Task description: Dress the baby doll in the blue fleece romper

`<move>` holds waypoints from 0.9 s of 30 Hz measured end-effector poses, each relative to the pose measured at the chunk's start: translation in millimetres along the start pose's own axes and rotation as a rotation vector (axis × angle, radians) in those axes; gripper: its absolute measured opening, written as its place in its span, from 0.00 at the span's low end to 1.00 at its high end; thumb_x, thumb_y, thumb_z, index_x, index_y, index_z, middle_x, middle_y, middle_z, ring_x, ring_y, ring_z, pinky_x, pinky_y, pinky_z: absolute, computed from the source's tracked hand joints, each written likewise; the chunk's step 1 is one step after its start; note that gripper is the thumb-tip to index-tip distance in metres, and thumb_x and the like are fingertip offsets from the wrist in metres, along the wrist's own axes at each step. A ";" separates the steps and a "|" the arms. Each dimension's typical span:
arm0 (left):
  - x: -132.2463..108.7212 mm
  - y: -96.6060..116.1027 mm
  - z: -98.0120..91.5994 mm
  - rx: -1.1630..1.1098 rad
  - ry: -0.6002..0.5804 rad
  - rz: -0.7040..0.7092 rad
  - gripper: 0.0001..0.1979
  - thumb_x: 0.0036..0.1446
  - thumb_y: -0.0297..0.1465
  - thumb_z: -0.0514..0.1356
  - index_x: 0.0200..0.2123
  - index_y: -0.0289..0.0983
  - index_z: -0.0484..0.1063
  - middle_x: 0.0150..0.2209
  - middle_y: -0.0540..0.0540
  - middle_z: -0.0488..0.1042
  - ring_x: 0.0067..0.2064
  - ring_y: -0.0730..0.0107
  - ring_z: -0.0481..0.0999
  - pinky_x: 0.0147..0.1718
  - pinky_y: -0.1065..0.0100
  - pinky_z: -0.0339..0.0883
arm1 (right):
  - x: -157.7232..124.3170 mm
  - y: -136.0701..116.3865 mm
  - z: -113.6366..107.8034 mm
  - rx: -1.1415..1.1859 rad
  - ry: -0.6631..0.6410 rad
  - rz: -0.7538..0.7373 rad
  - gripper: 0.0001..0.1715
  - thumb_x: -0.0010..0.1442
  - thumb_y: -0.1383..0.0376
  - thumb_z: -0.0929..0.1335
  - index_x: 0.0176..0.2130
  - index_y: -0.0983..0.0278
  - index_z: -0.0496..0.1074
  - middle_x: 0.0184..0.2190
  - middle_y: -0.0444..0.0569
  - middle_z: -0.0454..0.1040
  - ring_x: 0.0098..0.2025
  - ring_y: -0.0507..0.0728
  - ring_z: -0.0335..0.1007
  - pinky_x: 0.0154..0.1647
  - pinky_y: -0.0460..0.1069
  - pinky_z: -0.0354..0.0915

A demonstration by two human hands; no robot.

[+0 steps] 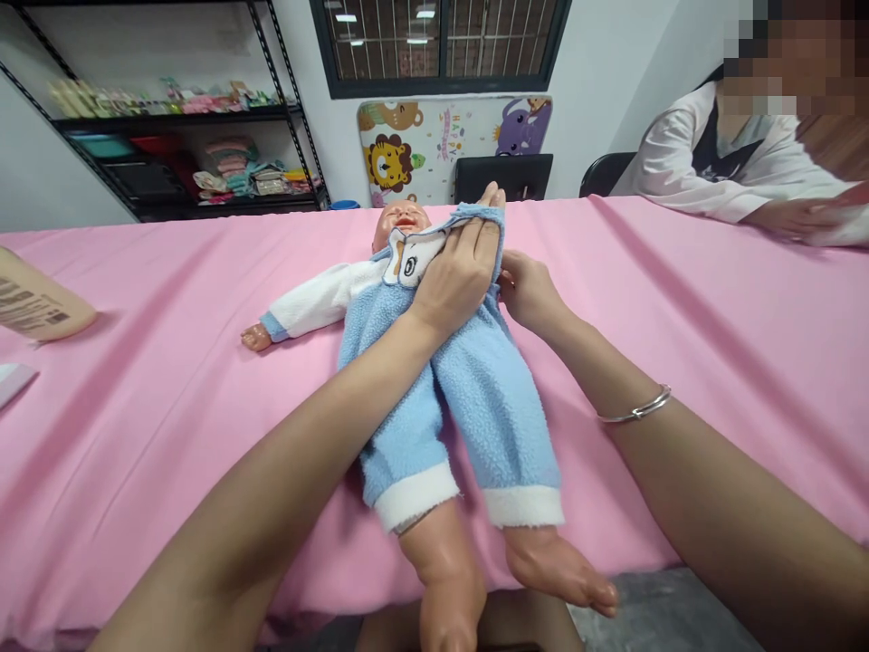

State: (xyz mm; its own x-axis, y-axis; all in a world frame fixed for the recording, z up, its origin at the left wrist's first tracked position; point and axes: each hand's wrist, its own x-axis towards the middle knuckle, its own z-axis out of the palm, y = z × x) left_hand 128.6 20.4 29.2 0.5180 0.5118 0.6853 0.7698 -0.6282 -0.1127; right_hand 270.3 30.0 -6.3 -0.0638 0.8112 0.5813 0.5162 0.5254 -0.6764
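A baby doll lies on its back with its head away from me and its bare feet towards me. It wears a fleecy light-blue romper with white cuffs and an animal face on the chest. One sleeved arm stretches out to the left; the other arm is hidden. My left hand is across the doll's chest, gripping the romper's upper edge, with fingertips showing past the lifted cloth. At the romper's side, my right hand is closed with bent fingers on the fabric, its fingertips partly hidden.
A pink cloth covers the table. On the left lie a beige bottle and a white item. Across the table at right sits a person in a white top. Black shelves and a monitor stand behind.
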 end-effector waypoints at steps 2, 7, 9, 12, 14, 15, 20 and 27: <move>1.4 0.9 -1.8 0.044 -0.039 0.015 0.21 0.60 0.22 0.45 0.54 0.34 0.66 0.51 0.39 0.70 0.57 0.55 0.66 0.56 0.59 0.62 | -0.9 -4.0 1.3 0.120 -0.019 0.053 0.15 0.46 0.73 0.61 0.32 0.64 0.74 0.36 0.49 0.74 0.43 0.62 0.70 0.46 0.58 0.69; 4.5 3.3 -2.4 0.090 -0.098 -0.005 0.14 0.59 0.21 0.49 0.47 0.30 0.68 0.47 0.35 0.70 0.49 0.53 0.70 0.45 0.60 0.67 | -3.3 -18.5 -2.3 0.567 -0.063 0.307 0.15 0.43 0.69 0.64 0.34 0.63 0.73 0.33 0.43 0.73 0.38 0.55 0.69 0.38 0.50 0.69; 4.2 3.6 -1.6 0.081 -0.114 -0.025 0.14 0.58 0.20 0.50 0.47 0.31 0.68 0.47 0.35 0.70 0.48 0.53 0.70 0.43 0.60 0.67 | -3.9 -21.9 -4.1 0.660 -0.063 0.361 0.11 0.43 0.66 0.67 0.32 0.63 0.73 0.30 0.42 0.71 0.36 0.53 0.68 0.36 0.48 0.67; 3.8 1.5 0.5 0.024 -0.119 -0.025 0.13 0.57 0.19 0.51 0.44 0.32 0.69 0.47 0.37 0.71 0.48 0.54 0.70 0.42 0.60 0.68 | -4.0 -20.5 -4.8 0.732 -0.032 0.395 0.12 0.42 0.63 0.73 0.28 0.63 0.69 0.27 0.41 0.68 0.32 0.50 0.66 0.32 0.45 0.65; 4.4 -2.4 3.1 -0.080 -0.099 0.004 0.12 0.57 0.20 0.52 0.42 0.33 0.69 0.47 0.38 0.71 0.48 0.56 0.70 0.43 0.61 0.67 | -3.4 -16.0 -3.8 0.773 0.023 0.419 0.16 0.42 0.61 0.74 0.26 0.63 0.65 0.25 0.40 0.66 0.29 0.49 0.65 0.30 0.44 0.64; 5.0 -5.1 4.9 -0.155 -0.084 0.020 0.12 0.56 0.20 0.53 0.42 0.34 0.69 0.46 0.40 0.71 0.48 0.58 0.70 0.43 0.62 0.67 | -2.9 -13.4 -3.0 0.795 0.055 0.434 0.17 0.43 0.61 0.75 0.26 0.63 0.64 0.25 0.40 0.66 0.28 0.49 0.64 0.28 0.44 0.63; 8.2 -19.5 14.4 -0.523 0.003 0.024 0.20 0.52 0.19 0.55 0.49 0.36 0.66 0.45 0.46 0.72 0.45 0.66 0.72 0.46 0.64 0.68 | 0.6 -4.5 1.6 0.876 0.141 0.481 0.16 0.48 0.62 0.72 0.27 0.62 0.60 0.33 0.42 0.71 0.33 0.51 0.69 0.32 0.45 0.67; 4.4 -16.3 17.2 -0.565 0.003 0.063 0.33 0.54 0.20 0.53 0.63 0.45 0.54 0.51 0.48 0.70 0.44 0.64 0.74 0.40 0.66 0.70 | 0.1 -5.0 -0.2 0.929 0.119 0.583 0.07 0.49 0.65 0.68 0.29 0.62 0.62 0.28 0.44 0.69 0.30 0.50 0.68 0.33 0.45 0.69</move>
State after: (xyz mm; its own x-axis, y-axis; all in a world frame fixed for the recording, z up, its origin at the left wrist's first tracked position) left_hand 124.8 42.9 21.6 0.5545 0.4622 0.6921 0.4181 -0.8737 0.2485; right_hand 267.8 27.4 -2.7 0.0894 0.9936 0.0688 -0.4063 0.0994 -0.9083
